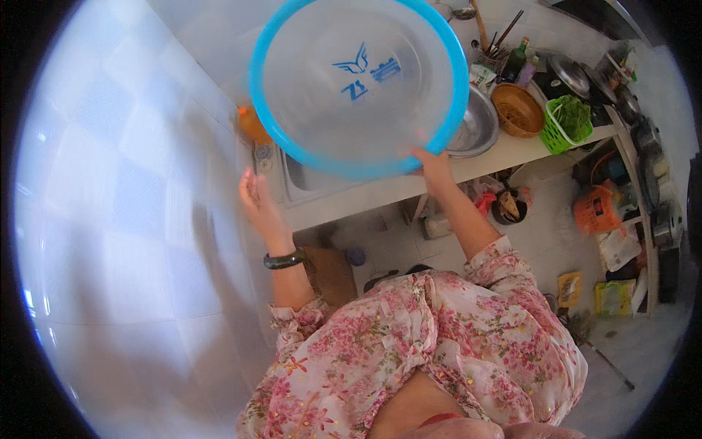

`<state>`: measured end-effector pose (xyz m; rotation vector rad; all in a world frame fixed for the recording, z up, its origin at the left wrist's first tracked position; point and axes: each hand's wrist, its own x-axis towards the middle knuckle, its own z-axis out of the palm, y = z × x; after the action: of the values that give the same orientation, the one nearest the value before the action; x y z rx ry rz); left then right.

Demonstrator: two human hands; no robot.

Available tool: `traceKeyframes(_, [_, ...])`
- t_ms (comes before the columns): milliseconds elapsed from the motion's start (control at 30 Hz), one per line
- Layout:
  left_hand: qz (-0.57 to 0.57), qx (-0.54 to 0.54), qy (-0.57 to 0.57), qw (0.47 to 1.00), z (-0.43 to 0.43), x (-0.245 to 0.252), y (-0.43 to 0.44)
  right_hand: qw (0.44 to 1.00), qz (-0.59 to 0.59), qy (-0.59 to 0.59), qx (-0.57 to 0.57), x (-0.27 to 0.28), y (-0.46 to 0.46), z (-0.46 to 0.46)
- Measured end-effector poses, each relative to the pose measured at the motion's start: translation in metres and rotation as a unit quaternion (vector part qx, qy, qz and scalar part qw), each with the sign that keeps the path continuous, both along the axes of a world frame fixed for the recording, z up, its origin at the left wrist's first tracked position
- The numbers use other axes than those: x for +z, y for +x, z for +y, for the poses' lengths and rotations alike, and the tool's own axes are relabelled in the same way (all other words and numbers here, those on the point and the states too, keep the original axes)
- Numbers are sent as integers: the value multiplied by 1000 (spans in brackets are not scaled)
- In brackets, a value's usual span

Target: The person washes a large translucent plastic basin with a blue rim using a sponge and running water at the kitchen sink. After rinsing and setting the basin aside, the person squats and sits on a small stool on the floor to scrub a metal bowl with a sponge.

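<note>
A large translucent plastic basin [307, 104] with a bright blue rim is raised above the counter and sink, its printed round face towards the camera. My right hand [434, 169] grips its lower right rim, the thumb on the near side. To the left of the basin and apart from it, my left hand [259, 200] is raised near the tiled wall with nothing in it; a dark bangle is on that wrist. Below the basin, part of a metal sink [304, 186] shows, and the basin hides the rest.
On the counter [493, 164], right of the basin, are a metal bowl [480, 123], a brown bowl [518, 110] and a green basket [556, 129] of leafy greens. Bottles [514, 63] and lidded pans stand behind. An orange bottle [253, 125] is by the left wall [142, 192].
</note>
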<state>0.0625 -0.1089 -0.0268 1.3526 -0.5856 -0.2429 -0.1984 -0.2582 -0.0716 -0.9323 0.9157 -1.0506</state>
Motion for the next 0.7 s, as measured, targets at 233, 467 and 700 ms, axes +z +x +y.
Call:
traceKeyframes(233, [215,-252,-15,943,-12,-42,-12,993,-92,45,57,5,-33,14])
traceKeyframes(467, [217,-429,-2,877,-2,-55,-37,984,-150,79,45,-21,-73,84])
traceKeyframes(700, [191,-554,34,809,14,-51,-62,982,-155,104,-10,-46,-112,137])
